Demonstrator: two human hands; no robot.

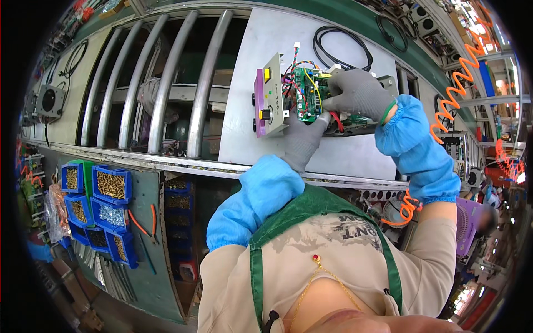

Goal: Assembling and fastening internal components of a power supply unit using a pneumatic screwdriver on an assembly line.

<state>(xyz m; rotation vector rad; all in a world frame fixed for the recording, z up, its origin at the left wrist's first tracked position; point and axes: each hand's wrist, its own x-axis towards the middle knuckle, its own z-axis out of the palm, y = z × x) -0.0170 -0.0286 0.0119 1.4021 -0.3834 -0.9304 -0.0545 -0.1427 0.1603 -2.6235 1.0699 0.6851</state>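
- Some bare white sheet (363,156) separates the right fingers from the metal rail (205,165).
- Circuit board (307,99) sits just left of them.
- Right hand (358,94) arches, fingers narrow; left hand (304,140) below, grip unclear.

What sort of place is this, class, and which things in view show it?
Probably a factory assembly line for electrical equipment. Metal rollers flank the work surface, an open unit shows its green circuit board, and blue bins hold small brass-coloured parts.
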